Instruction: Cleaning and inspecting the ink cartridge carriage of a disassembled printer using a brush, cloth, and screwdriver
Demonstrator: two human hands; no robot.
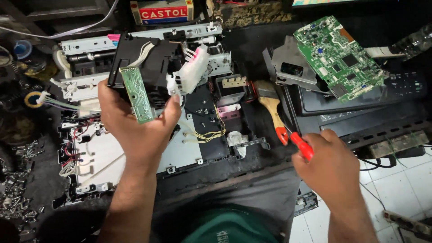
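Printer part lifted over the stripped chassis

Left hand (135,130) grips the black carriage (144,72) above the open chassis (189,153); right hand (333,171) clasps a red screwdriver (300,145) beside a paintbrush (272,110), green circuit board (339,56) crowding the far-right corner.

The left hand (135,130) grips a black printer carriage (144,67) (green board attached), while the right hand (330,168) holds a red-handled screwdriver (301,146).

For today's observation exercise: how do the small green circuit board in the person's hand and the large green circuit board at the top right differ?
The small circuit board is a narrow strip, held upright in the left hand on a black assembly. The large circuit board is wide, crowded with chips, and lies tilted and unheld on a grey metal part. Both are green.
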